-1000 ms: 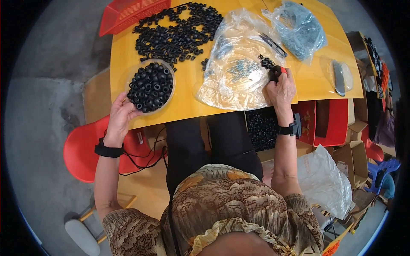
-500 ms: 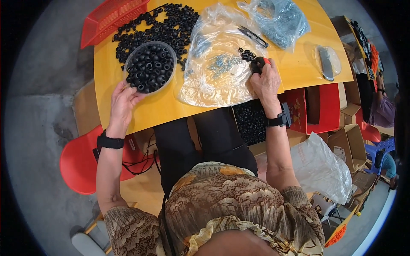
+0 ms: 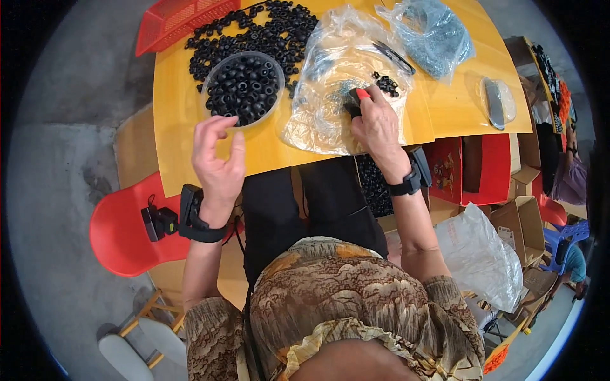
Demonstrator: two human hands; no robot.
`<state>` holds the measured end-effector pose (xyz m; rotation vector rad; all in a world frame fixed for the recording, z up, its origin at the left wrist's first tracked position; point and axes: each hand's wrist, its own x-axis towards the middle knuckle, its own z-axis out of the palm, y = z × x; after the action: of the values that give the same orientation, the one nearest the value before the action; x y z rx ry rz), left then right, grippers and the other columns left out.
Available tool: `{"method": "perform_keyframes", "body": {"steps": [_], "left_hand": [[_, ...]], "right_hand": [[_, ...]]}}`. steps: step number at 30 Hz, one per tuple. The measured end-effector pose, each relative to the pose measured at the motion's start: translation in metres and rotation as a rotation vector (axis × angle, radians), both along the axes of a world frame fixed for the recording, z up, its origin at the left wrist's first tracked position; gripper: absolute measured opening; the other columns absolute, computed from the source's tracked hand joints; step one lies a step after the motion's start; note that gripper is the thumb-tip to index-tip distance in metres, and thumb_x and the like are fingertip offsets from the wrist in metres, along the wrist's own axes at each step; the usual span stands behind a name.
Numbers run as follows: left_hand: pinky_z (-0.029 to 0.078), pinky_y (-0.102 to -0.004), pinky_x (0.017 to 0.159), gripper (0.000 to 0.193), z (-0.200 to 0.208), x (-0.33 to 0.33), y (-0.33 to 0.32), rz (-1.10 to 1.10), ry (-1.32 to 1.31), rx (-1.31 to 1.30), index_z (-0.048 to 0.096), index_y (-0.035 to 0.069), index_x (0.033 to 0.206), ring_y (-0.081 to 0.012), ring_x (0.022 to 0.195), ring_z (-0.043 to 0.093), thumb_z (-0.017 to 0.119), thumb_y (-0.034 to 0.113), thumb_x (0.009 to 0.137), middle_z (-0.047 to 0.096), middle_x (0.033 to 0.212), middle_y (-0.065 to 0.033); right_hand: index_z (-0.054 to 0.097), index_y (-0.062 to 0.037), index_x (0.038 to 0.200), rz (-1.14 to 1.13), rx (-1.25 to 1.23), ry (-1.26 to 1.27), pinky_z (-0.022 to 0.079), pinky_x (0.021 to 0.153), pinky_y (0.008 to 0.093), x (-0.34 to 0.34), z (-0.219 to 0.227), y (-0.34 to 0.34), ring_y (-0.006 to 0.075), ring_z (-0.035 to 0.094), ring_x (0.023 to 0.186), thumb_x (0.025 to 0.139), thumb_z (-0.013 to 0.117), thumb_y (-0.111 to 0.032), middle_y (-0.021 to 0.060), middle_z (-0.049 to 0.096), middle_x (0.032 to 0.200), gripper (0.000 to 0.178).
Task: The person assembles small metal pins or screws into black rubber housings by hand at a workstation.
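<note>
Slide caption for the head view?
Open left hand near a bowl of black rings, right hand gripping a black and red object.

We've got grey floor point(image 3: 57, 184), red chair point(image 3: 117, 238) by the near left corner of our yellow table point(image 3: 457, 114), blue seat point(image 3: 560, 241) past the near right.

Left hand point(image 3: 218, 159) released bowl point(image 3: 281, 92).
</note>
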<state>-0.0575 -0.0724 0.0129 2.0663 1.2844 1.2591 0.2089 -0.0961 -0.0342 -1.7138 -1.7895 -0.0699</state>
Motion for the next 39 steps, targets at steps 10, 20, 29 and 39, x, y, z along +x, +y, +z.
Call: {"method": "perform_keyframes", "body": {"steps": [10, 20, 29, 39], "left_hand": [[0.039, -0.0361, 0.072, 0.022, 0.005, -0.006, 0.055, 0.05, 0.468, 0.185, 0.063, 0.007, 0.091, -0.0263, 0.082, 0.054, 0.066, 0.008, 0.07, 0.056, 0.083, -0.0077], [0.039, -0.0371, 0.072, 0.022, 0.0, -0.002, 0.061, 0.053, 0.48, 0.201, 0.061, 0.009, 0.087, -0.0273, 0.082, 0.054, 0.065, 0.004, 0.066, 0.056, 0.083, -0.0076], [0.038, -0.0366, 0.075, 0.023, -0.001, -0.002, 0.058, -0.034, 0.404, 0.191, 0.062, 0.009, 0.087, -0.0266, 0.085, 0.053, 0.066, 0.004, 0.065, 0.056, 0.086, -0.0068], [0.04, -0.036, 0.077, 0.022, 0.005, 0.004, 0.052, -0.071, 0.397, 0.187, 0.062, 0.007, 0.088, -0.0277, 0.087, 0.053, 0.069, 0.011, 0.067, 0.057, 0.089, -0.0074]], "right_hand": [[0.047, 0.0022, 0.072, -0.022, -0.027, -0.004, 0.044, 0.056, 0.0419, -0.003, -0.011, -0.001, 0.0377, 0.054, 0.067, 0.055, 0.054, 0.002, 0.0183, 0.053, 0.086, 0.018], [0.057, 0.003, 0.077, -0.034, -0.044, -0.049, 0.047, 0.062, 0.0393, -0.006, -0.006, -0.002, 0.0337, 0.057, 0.072, 0.059, 0.053, 0.004, 0.0146, 0.054, 0.085, 0.018], [0.057, 0.0032, 0.076, -0.019, -0.04, -0.052, 0.047, 0.062, 0.0392, -0.009, -0.001, -0.001, 0.0331, 0.057, 0.073, 0.059, 0.054, 0.004, 0.0141, 0.055, 0.085, 0.018], [0.055, 0.0003, 0.083, 0.009, 0.025, -0.084, 0.047, 0.061, 0.0383, -0.01, -0.008, -0.001, 0.0348, 0.057, 0.073, 0.054, 0.053, 0.005, 0.0141, 0.057, 0.091, 0.03]]}}
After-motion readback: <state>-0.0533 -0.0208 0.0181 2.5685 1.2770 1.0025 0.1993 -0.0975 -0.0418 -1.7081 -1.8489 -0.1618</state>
